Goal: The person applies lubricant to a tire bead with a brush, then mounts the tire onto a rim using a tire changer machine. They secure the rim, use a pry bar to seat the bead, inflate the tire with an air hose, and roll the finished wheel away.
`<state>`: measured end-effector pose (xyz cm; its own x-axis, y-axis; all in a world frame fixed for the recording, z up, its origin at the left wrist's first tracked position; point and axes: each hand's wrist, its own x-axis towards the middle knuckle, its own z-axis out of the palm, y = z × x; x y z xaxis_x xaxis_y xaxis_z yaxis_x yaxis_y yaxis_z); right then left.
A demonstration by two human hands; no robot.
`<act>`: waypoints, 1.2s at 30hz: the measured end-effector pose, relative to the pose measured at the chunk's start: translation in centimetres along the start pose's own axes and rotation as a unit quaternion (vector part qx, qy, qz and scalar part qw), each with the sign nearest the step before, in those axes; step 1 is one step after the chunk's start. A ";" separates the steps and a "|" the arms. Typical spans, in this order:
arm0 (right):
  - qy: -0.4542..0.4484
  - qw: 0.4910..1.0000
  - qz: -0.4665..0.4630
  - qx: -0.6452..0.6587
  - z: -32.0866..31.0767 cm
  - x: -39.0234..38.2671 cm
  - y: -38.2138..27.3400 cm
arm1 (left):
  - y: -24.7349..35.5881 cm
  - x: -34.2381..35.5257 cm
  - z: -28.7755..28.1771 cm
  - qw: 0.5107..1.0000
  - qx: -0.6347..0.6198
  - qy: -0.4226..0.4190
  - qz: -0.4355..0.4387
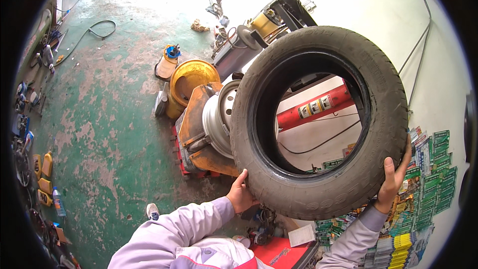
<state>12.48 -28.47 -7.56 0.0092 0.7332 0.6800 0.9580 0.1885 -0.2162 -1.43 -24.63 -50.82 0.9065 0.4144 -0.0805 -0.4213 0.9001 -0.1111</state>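
A worn black tyre (pixel 313 189), without a wheel in it, is held up in front of me, tilted with its open centre facing me. My left hand (pixel 241 194) grips its lower left edge, thumb on the sidewall and the other fingers hidden behind. On the lower right edge my right hand (pixel 393 182) holds it the same way. Behind the tyre's left side a silver steel wheel rim (pixel 216 119) sits on the orange-brown turntable (pixel 191 119) of a tyre changer. Part of the rim is hidden by the tyre.
A yellow bucket (pixel 191 72) and an orange-white bottle (pixel 168 62) stand beyond the turntable. Through the tyre a red cylinder (pixel 313 107) shows. Below is a red cabinet top (pixel 286 253). Green and yellow packets cover the right wall (pixel 433 179). Tools and bottles line the left floor edge.
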 end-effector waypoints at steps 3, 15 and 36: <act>-0.003 1.000 -0.002 -0.009 0.0 0.0 0.0 | -0.1 0.1 -0.1 1.000 0.007 0.005 -0.007; 0.011 1.000 0.003 0.022 0.1 -1.2 -0.2 | -0.7 0.0 0.1 1.000 0.015 0.008 0.019; 0.056 0.992 -0.045 0.100 -4.0 -6.4 11.3 | -7.3 5.2 -1.6 0.992 -0.003 -0.030 0.120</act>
<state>24.41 -33.62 -11.53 -0.0315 0.6321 0.7742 0.8808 0.3837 -0.2774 6.32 -29.29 -52.05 0.7805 0.6234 -0.0467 -0.6246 0.7743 -0.1021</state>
